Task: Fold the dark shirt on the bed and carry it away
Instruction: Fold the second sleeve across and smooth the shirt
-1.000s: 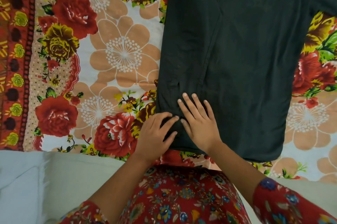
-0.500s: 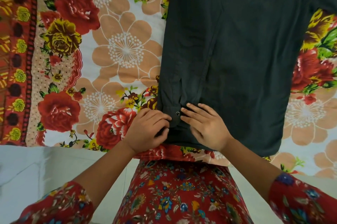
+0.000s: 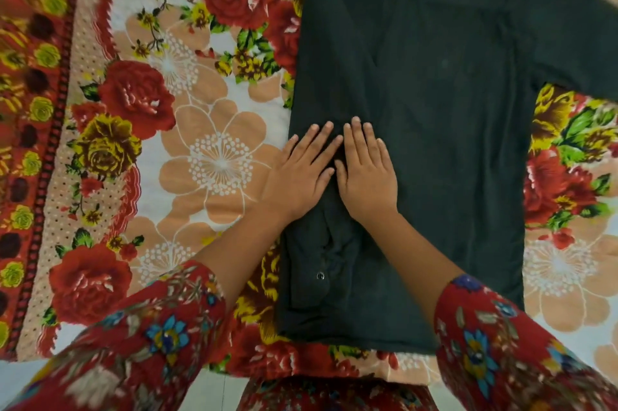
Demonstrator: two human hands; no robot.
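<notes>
Dark shirt (image 3: 434,149) lies flat on the bed, on a floral bedsheet (image 3: 200,156), right of centre in the head view. Long axis runs near to far: hem at the near edge of the bed, collar end pointing far, out of the top of the frame. One sleeve (image 3: 575,52) stretches out to the far right, laid flat on the sheet. The other sleeve is folded in along the shirt's left edge, running near-far down the body, its cuff end near the hem with a small metal snap button (image 3: 320,275) showing. Fabric around that cuff is bunched and wrinkled; the rest of the body is smooth.

Left hand (image 3: 299,173) is palm down, fingers straight and slightly fanned, lying across the shirt's left edge, part on the cloth and part on the bedsheet. Right hand (image 3: 366,173) is palm down just beside it, fully on the shirt, fingers straight and close together. Both hands press flat; neither pinches or holds any fabric. Thumbs nearly meet over the folded sleeve strip.

Red floral sleeves (image 3: 501,343) cover both forearms at the near edge. Patterned red border of the sheet (image 3: 30,143) runs along the far left.
</notes>
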